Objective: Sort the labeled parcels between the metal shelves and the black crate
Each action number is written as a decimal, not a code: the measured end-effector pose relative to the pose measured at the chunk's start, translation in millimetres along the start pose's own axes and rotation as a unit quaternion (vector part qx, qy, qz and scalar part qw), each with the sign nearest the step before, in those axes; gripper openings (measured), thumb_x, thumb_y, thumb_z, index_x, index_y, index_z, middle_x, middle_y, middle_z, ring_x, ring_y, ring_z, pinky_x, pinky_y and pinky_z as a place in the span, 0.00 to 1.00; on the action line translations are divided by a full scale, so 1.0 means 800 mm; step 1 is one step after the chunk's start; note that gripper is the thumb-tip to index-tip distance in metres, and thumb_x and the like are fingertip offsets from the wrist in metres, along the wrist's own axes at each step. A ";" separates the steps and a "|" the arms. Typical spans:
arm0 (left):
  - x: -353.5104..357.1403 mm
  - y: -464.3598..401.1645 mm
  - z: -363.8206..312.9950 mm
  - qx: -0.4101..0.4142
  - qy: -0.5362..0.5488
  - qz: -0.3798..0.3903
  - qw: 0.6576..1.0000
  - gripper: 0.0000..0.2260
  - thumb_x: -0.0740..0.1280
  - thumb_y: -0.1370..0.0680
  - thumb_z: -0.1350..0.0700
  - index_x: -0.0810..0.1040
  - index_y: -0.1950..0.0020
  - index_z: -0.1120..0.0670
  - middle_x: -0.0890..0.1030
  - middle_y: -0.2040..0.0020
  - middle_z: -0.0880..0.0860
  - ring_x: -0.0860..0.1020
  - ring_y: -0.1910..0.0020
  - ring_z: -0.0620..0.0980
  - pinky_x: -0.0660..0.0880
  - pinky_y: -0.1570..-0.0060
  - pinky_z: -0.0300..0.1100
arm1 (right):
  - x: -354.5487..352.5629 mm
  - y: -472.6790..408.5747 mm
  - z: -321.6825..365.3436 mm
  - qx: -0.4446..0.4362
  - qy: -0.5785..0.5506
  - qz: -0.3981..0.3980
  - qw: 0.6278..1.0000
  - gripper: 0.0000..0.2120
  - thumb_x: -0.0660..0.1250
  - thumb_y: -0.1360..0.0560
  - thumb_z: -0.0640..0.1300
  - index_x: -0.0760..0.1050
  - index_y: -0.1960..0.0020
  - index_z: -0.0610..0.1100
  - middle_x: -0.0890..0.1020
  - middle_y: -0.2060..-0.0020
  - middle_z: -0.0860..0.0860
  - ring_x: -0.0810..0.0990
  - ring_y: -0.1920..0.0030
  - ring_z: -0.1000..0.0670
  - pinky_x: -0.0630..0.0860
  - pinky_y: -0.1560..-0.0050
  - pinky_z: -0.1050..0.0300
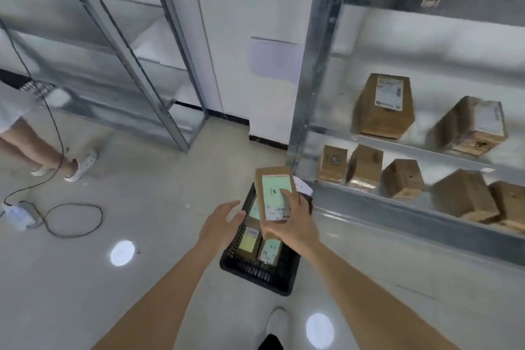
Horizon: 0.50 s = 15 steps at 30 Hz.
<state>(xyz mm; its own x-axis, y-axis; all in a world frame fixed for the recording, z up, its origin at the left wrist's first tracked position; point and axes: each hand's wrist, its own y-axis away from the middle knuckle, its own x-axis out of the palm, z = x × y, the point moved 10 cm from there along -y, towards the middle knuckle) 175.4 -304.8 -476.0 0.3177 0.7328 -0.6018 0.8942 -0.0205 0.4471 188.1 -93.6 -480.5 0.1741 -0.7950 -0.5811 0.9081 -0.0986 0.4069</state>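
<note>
Currently: parcel (275, 196) lifted above the black crate (257, 270), label up for reading.

You hold it label-up in your right hand (292, 226), probably to check where it goes; the fingers (288, 194) are clamped round it, one lying across the label. Your left hand (220, 221) hovers just beside it, fingers apart, holding nothing. Other parcels sit on the metal shelves (397, 207) at your right.

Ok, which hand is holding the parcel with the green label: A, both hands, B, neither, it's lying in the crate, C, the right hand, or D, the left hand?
C: the right hand grips the parcel above the crate, thumb on its green label, while the left hand is open beside it, not touching.
</note>
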 end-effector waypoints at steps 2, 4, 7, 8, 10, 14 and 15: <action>0.018 -0.031 0.028 -0.014 -0.003 0.012 1.000 0.20 0.61 0.18 0.43 0.70 0.27 0.44 0.69 0.26 0.45 0.67 0.27 0.47 0.63 0.30 0.44 | 0.033 -0.023 -0.029 0.023 -0.015 0.007 1.000 0.49 0.77 0.38 0.65 0.56 0.23 0.63 0.61 0.29 0.57 0.69 0.32 0.52 0.77 0.37 0.46; 0.033 -0.062 0.055 -0.019 -0.016 0.021 0.999 0.19 0.61 0.18 0.43 0.70 0.27 0.44 0.69 0.27 0.44 0.68 0.29 0.46 0.64 0.35 0.41 | 0.070 -0.042 -0.062 0.046 -0.026 0.018 0.998 0.49 0.75 0.39 0.68 0.56 0.24 0.64 0.60 0.29 0.58 0.69 0.33 0.53 0.77 0.37 0.45; 0.058 -0.113 0.098 -0.003 -0.060 0.036 0.998 0.19 0.61 0.18 0.45 0.70 0.27 0.45 0.70 0.28 0.43 0.69 0.30 0.45 0.64 0.36 0.39 | 0.134 -0.070 -0.120 0.080 -0.034 0.039 0.995 0.51 0.74 0.43 0.71 0.56 0.25 0.66 0.59 0.28 0.59 0.67 0.31 0.53 0.77 0.35 0.43; 0.069 -0.132 0.116 0.004 -0.075 0.046 0.996 0.19 0.61 0.18 0.45 0.70 0.27 0.45 0.70 0.27 0.43 0.68 0.30 0.45 0.64 0.35 0.40 | 0.158 -0.079 -0.141 0.092 -0.037 0.046 0.994 0.51 0.74 0.43 0.71 0.56 0.25 0.65 0.59 0.28 0.59 0.67 0.31 0.53 0.76 0.35 0.43; 0.096 -0.169 0.157 0.016 -0.109 0.070 0.992 0.20 0.61 0.18 0.45 0.69 0.26 0.46 0.69 0.26 0.44 0.68 0.29 0.45 0.65 0.32 0.42 | 0.207 -0.093 -0.182 0.113 -0.048 0.051 0.991 0.51 0.74 0.43 0.70 0.57 0.25 0.65 0.59 0.30 0.59 0.68 0.31 0.53 0.77 0.36 0.45; 0.159 -0.242 0.251 0.038 -0.173 0.120 0.977 0.22 0.60 0.18 0.45 0.67 0.24 0.46 0.67 0.24 0.47 0.65 0.26 0.47 0.64 0.28 0.46 | 0.323 -0.121 -0.273 0.166 -0.064 0.053 0.983 0.51 0.75 0.43 0.71 0.57 0.25 0.67 0.60 0.31 0.60 0.70 0.32 0.53 0.80 0.40 0.45; 0.172 -0.259 0.275 0.042 -0.187 0.128 0.973 0.22 0.60 0.18 0.45 0.67 0.24 0.47 0.66 0.23 0.47 0.65 0.26 0.47 0.63 0.28 0.46 | 0.352 -0.129 -0.292 0.179 -0.065 0.054 0.980 0.51 0.75 0.43 0.71 0.56 0.25 0.68 0.60 0.30 0.59 0.70 0.32 0.52 0.80 0.40 0.45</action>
<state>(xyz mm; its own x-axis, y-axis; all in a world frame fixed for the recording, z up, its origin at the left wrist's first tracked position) 103.1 -349.0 -796.9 0.6118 0.3976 -0.6839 0.7885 -0.2370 0.5676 232.2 -167.1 -851.1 0.1903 -0.8794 -0.4364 0.6914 -0.1955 0.6955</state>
